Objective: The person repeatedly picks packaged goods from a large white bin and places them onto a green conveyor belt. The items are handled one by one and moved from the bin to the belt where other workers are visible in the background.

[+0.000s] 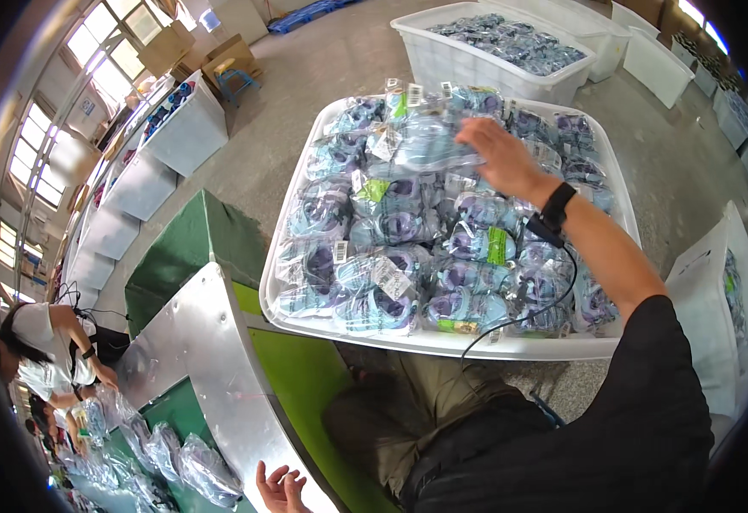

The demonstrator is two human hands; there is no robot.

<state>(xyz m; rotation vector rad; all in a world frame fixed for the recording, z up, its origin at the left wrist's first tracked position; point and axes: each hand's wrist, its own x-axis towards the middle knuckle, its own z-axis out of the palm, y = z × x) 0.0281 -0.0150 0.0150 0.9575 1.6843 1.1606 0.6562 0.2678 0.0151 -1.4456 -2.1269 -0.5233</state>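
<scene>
Near barcode labels [415, 95], the right grip [502, 156] meets bagged shoes [432, 144], whether holding I cannot tell; the left grip [281, 492] spreads loosely.

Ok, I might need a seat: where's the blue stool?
In the head view, the blue stool stands toward the upper left, just in front of the brown cardboard boxes.
</scene>
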